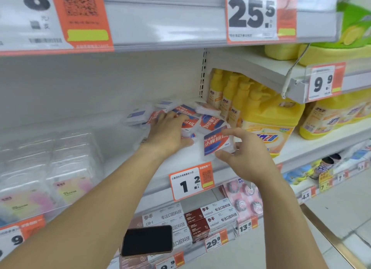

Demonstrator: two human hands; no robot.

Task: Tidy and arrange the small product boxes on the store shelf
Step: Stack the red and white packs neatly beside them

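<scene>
Several small white boxes with red and blue print [210, 122] lie in a loose heap on the white shelf [124, 168]. My left hand [168, 132] rests flat on the heap, fingers spread over the boxes. My right hand [243, 148] holds one box [217, 143] upright near the shelf's front edge, pinched between thumb below and fingers above. More boxes [138, 116] with purple labels lie at the back left of the heap.
Yellow detergent bottles [267, 120] stand right of the heap. Clear plastic packs [50, 168] fill the shelf's left part. A price tag reading 1.2 [190, 182] hangs on the shelf edge. Boxed goods [200, 220] and a black phone [147, 240] sit below.
</scene>
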